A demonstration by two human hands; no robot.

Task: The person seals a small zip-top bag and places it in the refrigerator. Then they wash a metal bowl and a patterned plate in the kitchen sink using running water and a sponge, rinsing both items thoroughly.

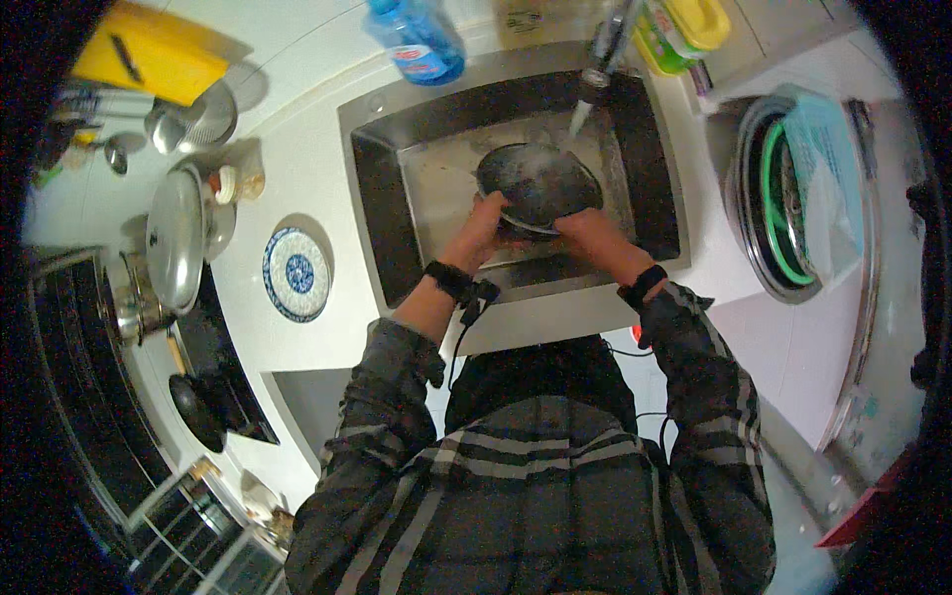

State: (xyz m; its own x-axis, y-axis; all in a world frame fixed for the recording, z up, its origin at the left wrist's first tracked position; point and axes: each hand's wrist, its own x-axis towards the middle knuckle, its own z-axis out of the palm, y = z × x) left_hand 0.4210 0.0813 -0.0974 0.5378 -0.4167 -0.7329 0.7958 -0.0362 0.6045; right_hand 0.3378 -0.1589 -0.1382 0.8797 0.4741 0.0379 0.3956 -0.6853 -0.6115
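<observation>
A dark round pan or bowl [537,182] is held in the sink [439,171], below the faucet [595,82]. Water runs from the spout onto its far right side. My left hand [483,227] grips the near left rim, thumb on top. On the near right rim, my right hand [591,234] has hold as well. The fingers of both hands are partly hidden beneath the vessel. Whether it has a handle I cannot tell.
Behind the sink stand a blue bottle [424,52] and a yellow-green container [680,37]. A blue-and-white plate [297,275] lies on the left counter, near a lidded pot [177,238] and a wok [197,413]. Stacked basins [766,201] stand at right.
</observation>
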